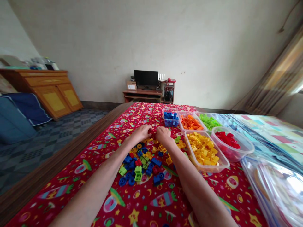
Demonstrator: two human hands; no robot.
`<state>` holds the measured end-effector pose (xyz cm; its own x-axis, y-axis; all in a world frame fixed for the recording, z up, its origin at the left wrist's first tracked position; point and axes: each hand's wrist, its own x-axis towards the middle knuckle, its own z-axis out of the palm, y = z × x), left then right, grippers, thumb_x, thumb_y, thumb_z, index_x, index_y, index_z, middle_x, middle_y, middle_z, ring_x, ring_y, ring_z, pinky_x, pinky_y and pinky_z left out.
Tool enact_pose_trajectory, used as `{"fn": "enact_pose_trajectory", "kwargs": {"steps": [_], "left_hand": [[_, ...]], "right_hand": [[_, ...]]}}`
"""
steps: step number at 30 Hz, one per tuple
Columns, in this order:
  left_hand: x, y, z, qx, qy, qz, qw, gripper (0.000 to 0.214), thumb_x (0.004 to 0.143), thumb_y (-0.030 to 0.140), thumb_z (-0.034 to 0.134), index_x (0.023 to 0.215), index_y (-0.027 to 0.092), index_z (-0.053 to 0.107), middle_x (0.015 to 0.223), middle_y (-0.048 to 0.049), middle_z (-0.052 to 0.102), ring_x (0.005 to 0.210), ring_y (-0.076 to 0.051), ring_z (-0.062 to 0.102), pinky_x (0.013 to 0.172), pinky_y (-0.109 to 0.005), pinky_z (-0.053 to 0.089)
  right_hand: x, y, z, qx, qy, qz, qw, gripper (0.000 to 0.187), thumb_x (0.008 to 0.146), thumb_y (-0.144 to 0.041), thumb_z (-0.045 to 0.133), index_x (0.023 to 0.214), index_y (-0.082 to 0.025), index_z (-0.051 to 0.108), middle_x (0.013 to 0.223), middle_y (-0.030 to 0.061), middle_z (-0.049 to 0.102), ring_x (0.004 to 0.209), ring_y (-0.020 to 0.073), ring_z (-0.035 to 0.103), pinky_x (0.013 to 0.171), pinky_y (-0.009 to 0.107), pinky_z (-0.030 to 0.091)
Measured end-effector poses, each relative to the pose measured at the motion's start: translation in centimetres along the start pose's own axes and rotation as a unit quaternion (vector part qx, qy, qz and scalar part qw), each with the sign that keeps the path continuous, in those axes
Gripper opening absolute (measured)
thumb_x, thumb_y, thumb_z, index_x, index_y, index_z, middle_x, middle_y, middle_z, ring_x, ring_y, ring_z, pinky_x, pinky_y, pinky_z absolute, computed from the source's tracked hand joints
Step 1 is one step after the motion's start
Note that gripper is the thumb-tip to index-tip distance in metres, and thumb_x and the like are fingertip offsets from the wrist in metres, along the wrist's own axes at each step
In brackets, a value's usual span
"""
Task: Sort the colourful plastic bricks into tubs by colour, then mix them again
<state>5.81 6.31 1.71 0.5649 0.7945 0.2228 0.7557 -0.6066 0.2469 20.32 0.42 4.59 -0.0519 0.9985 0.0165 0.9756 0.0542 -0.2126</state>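
A loose pile of small plastic building blocks [144, 164], blue, green, yellow, red and orange, lies on a red patterned cloth [132, 205]. My left hand [141, 132] and my right hand [163, 135] reach side by side to the far edge of the pile, knuckles up and fingers curled down among the blocks. What the fingers hold is hidden. Clear tubs stand to the right: blue blocks [170, 119], orange blocks [191, 122], green blocks [209, 120], yellow blocks [204, 150] and red blocks [229, 140].
Clear plastic bags [276, 186] lie at the right on a colourful sheet. The table's wooden edge [47, 170] runs along the left. A wooden cabinet [50, 91] stands at the left wall, and a small desk with a monitor [146, 80] at the back.
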Motion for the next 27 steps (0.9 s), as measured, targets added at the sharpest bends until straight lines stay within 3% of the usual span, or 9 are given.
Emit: {"fn": "enact_pose_trajectory", "kwargs": {"steps": [3, 7, 12, 14, 15, 19, 21, 24, 27], "left_hand": [[0.0, -0.2, -0.1, -0.003, 0.007, -0.02, 1.0, 0.019, 0.074, 0.018, 0.059, 0.092, 0.018, 0.067, 0.091, -0.0059, 0.071, 0.084, -0.02, 0.064, 0.08, -0.029, 0.048], [0.3, -0.2, -0.5, -0.061, 0.014, -0.047, 0.997, 0.026, 0.075, 0.022, 0.059, 0.098, 0.019, 0.07, 0.094, -0.0059, 0.073, 0.087, -0.021, 0.066, 0.081, -0.03, 0.049], [0.1, 0.0, -1.8, -0.14, 0.021, -0.086, 0.986, 0.032, 0.075, 0.028, 0.058, 0.102, 0.016, 0.071, 0.088, -0.0063, 0.074, 0.087, -0.023, 0.067, 0.078, -0.031, 0.051], [-0.3, 0.1, -2.3, -0.189, 0.026, -0.089, 0.978, 0.036, 0.076, 0.033, 0.057, 0.105, 0.016, 0.07, 0.092, -0.0063, 0.074, 0.089, -0.023, 0.067, 0.078, -0.032, 0.051], [-0.5, 0.1, -2.4, -0.216, 0.025, -0.094, 0.971, 0.038, 0.077, 0.035, 0.057, 0.107, 0.016, 0.069, 0.095, -0.0063, 0.073, 0.09, -0.023, 0.067, 0.079, -0.032, 0.052], [-0.9, -0.1, -2.4, -0.276, 0.02, -0.111, 0.954, 0.05, 0.072, 0.041, 0.062, 0.115, 0.015, 0.064, 0.107, -0.0073, 0.071, 0.097, -0.023, 0.065, 0.085, -0.034, 0.051], [-0.6, -0.3, -2.0, -0.259, 0.021, -0.094, 0.961, 0.049, 0.069, 0.039, 0.064, 0.111, 0.015, 0.065, 0.108, -0.0076, 0.071, 0.099, -0.024, 0.064, 0.088, -0.034, 0.05], [0.1, -0.4, -1.2, -0.18, 0.007, -0.062, 0.982, 0.034, 0.068, 0.035, 0.063, 0.096, 0.015, 0.068, 0.098, -0.0067, 0.072, 0.093, -0.025, 0.065, 0.084, -0.033, 0.05], [0.3, -0.1, -0.5, -0.099, 0.005, -0.055, 0.994, 0.023, 0.073, 0.034, 0.06, 0.085, 0.016, 0.067, 0.085, -0.0052, 0.071, 0.082, -0.023, 0.064, 0.077, -0.03, 0.049]], "right_hand": [[-0.2, 0.5, 0.4, -0.025, -0.002, -0.022, 0.999, 0.031, 0.084, -0.013, 0.05, 0.111, -0.015, 0.066, 0.118, 0.0167, 0.065, 0.108, 0.0263, 0.063, 0.083, 0.033, 0.049], [-0.2, 1.5, 1.0, 0.01, 0.046, -0.007, 0.999, 0.035, 0.084, -0.013, 0.046, 0.114, -0.015, 0.064, 0.12, 0.015, 0.064, 0.108, 0.0251, 0.062, 0.085, 0.032, 0.048], [0.8, 2.0, 1.1, 0.224, 0.102, 0.025, 0.969, 0.022, 0.077, -0.021, 0.056, 0.094, -0.016, 0.069, 0.089, 0.0079, 0.071, 0.086, 0.0199, 0.064, 0.071, 0.025, 0.047], [1.0, 1.8, 0.6, 0.386, 0.089, 0.04, 0.917, 0.011, 0.075, -0.024, 0.059, 0.075, -0.015, 0.066, 0.065, 0.0023, 0.063, 0.063, 0.0134, 0.058, 0.057, 0.022, 0.042], [1.0, 1.7, 0.2, 0.48, 0.071, 0.055, 0.873, 0.012, 0.075, -0.023, 0.058, 0.067, -0.015, 0.061, 0.057, -0.0001, 0.057, 0.053, 0.0099, 0.051, 0.05, 0.02, 0.038], [0.4, 1.8, -1.5, 0.784, -0.027, 0.099, 0.612, 0.023, 0.081, -0.023, 0.048, 0.059, -0.017, 0.048, 0.05, -0.0042, 0.046, 0.039, 0.0027, 0.027, 0.037, 0.014, 0.024], [0.1, 2.0, -2.1, 0.844, -0.063, 0.095, 0.524, 0.022, 0.084, -0.027, 0.048, 0.064, -0.016, 0.05, 0.051, -0.005, 0.043, 0.039, 0.0024, 0.026, 0.035, 0.011, 0.021], [0.0, 2.2, -2.3, 0.875, -0.064, 0.099, 0.469, 0.023, 0.086, -0.031, 0.047, 0.069, -0.017, 0.051, 0.051, -0.0051, 0.041, 0.04, 0.0037, 0.033, 0.033, 0.01, 0.02], [0.1, 2.2, -2.1, 0.887, -0.03, 0.102, 0.449, 0.022, 0.088, -0.03, 0.044, 0.071, -0.017, 0.05, 0.054, -0.0022, 0.048, 0.046, 0.0067, 0.046, 0.033, 0.011, 0.021]]}}
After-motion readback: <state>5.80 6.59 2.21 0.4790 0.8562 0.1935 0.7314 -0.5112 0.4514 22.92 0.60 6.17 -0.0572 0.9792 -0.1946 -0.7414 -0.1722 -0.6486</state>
